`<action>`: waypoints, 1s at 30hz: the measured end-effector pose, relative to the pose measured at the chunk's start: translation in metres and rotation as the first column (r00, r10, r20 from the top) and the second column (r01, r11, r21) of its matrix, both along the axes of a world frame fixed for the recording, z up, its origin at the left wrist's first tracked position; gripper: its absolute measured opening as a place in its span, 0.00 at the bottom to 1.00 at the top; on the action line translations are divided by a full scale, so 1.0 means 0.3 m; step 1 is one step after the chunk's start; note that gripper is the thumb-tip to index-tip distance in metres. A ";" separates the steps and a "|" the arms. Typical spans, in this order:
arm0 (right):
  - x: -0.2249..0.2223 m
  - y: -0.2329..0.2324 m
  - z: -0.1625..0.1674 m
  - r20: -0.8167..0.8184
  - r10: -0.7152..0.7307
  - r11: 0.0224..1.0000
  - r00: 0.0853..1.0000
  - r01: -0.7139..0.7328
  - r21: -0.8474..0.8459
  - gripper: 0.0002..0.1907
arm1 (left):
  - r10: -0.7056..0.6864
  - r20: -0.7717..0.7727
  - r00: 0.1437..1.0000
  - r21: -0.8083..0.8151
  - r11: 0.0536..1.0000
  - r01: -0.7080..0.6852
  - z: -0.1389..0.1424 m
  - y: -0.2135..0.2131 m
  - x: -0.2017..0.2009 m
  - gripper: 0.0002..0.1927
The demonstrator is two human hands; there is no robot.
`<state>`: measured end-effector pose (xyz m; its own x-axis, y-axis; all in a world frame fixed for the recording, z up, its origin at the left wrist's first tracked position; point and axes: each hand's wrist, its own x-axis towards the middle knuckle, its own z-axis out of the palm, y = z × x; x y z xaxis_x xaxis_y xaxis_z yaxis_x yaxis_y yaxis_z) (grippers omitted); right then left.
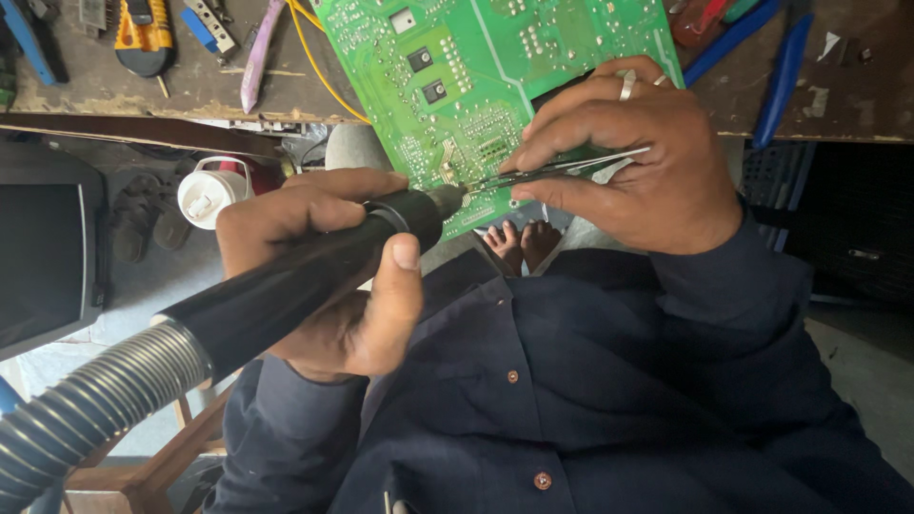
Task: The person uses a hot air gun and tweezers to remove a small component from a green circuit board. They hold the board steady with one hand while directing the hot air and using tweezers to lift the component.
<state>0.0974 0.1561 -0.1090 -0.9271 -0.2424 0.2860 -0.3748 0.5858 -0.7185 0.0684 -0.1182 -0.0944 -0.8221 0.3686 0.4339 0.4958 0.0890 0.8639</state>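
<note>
Electronics repair workshop: circuit board [495, 76], hand tools [143, 33] on worn bench [76, 86].

Single head-worn view, looking steeply down over the wearer's own chest and dark shirt [590, 381], close to the green circuit board [495, 67], workbench edge [171, 100] beyond the board at the frame top, floor below the board, no second view.

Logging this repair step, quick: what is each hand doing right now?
Left hand: closed around the black hot-air handpiece.
Right hand: closed, pinching metal tweezers at the green circuit board.
</note>
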 end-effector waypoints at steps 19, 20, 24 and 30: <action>0.006 -0.002 0.004 -0.025 -0.017 1.000 1.000 0.018 0.015 0.12 | 0.001 0.015 1.000 0.003 1.000 -0.001 0.005 0.000 0.002 0.20; 0.005 -0.001 0.004 -0.027 -0.012 1.000 1.000 0.013 0.015 0.12 | 0.001 0.015 1.000 0.003 1.000 -0.001 0.005 0.000 0.001 0.20; 0.002 0.004 0.000 -0.036 0.009 1.000 0.999 -0.008 0.018 0.12 | 0.003 0.003 1.000 -0.006 1.000 -0.003 0.004 -0.001 0.000 0.20; 0.002 0.006 -0.008 -0.031 0.020 1.000 0.999 -0.020 0.011 0.11 | -0.005 0.004 1.000 0.017 1.000 0.005 -0.001 0.001 -0.002 0.21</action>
<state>0.0979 0.1579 -0.1114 -0.9127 -0.2638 0.3120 -0.4086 0.5853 -0.7003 0.0678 -0.1178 -0.0946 -0.8218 0.3653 0.4373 0.4931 0.0713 0.8670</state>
